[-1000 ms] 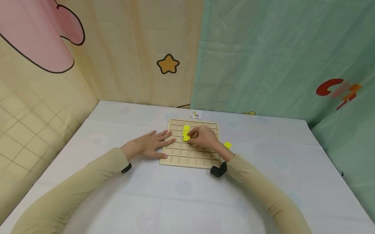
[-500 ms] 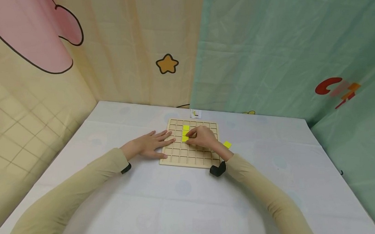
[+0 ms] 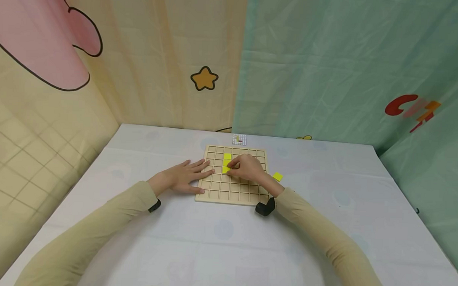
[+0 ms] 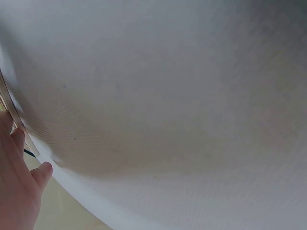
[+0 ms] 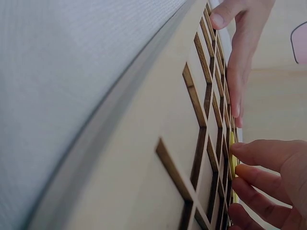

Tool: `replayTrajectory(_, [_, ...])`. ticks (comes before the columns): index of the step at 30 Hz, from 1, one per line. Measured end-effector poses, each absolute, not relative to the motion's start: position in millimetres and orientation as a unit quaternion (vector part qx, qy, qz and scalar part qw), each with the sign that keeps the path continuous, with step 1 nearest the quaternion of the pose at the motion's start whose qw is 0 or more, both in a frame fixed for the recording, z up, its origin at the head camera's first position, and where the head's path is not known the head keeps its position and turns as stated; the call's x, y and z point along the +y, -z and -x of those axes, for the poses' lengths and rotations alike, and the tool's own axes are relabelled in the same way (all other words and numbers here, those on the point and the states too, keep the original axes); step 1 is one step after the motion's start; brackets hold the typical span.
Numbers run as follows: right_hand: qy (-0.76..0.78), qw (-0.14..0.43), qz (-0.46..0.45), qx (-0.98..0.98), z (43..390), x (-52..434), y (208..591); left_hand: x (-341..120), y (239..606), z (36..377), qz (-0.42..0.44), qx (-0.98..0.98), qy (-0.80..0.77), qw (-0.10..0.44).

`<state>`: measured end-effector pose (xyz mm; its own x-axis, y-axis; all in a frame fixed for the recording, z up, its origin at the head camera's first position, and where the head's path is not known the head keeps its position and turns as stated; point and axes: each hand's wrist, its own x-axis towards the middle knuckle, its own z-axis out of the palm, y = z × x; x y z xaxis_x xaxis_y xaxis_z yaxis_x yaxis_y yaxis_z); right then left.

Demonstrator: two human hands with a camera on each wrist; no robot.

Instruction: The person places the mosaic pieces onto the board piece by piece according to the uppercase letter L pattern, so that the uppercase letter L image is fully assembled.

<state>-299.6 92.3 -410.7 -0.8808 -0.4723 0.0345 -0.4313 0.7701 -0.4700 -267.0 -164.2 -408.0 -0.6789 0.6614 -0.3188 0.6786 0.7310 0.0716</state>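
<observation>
1. Step in hand: it looks like the seating of a yellow tile in the grid board [image 3: 224, 195], which lies near the middle of the surface's [image 3: 172, 250] far edge.
2. The right hand [image 3: 248, 167] has a narrow grip, thumb and fingertip apparently pinching the nearest tile [image 3: 226, 170].
3. That tile continues a column with two farther tiles [image 3: 227, 156], closer to the board's left edge than its right.
4. The left hand [image 3: 183, 177] lies with fingers spread over the board's left edge, gripping nothing, probably to steady it.
5. The next move seems to call for pressing the tile level in its cell, then letting go without nudging its neighbours.
6. A spare tile [image 3: 277, 176] lies just off the board's right edge, within easy reach.
7. Beyond the far edge is a picture card [image 3: 239, 139], its pattern too small to read surely.
</observation>
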Motion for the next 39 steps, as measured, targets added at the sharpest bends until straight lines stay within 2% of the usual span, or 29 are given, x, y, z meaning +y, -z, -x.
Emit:
replayTrajectory(16, [0.274,0.005,0.207,0.939,290,114,403,-162,409,264,-0.365,0.915,0.025,0.172])
replayTrajectory(32, [0.293,-0.040,0.160,0.942,284,180,386,-164,408,266,-0.369,0.914,0.026,0.165])
replayTrajectory(39, [0.287,-0.038,0.131,0.948,280,211,385,-163,405,265,-0.367,0.915,0.026,0.165])
